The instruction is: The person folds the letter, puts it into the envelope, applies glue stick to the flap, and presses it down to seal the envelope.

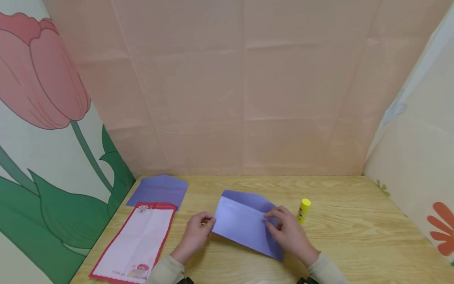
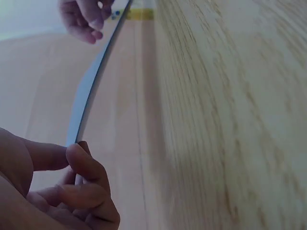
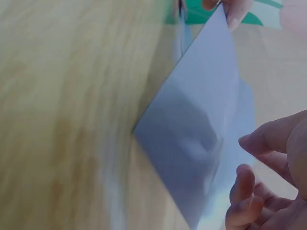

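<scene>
A purple envelope (image 1: 241,225) with its flap standing open is raised a little off the table, tilted. My left hand (image 1: 198,230) pinches its left edge between thumb and fingers. In the left wrist view the envelope (image 2: 88,93) appears nearly edge-on, running up from the left hand (image 2: 72,182). My right hand (image 1: 289,230) is over the right part of the envelope, by the flap's fold. In the right wrist view, thumb and fingers of the right hand (image 3: 268,177) are spread apart beside the envelope (image 3: 192,110), with nothing gripped between them.
A yellow glue stick (image 1: 303,211) stands upright right of the envelope. At the left lies a sheet of letter paper (image 1: 136,240) with a red border, overlapping another purple envelope (image 1: 159,189) behind it. A draped cloth (image 1: 244,98) closes off the table's back edge.
</scene>
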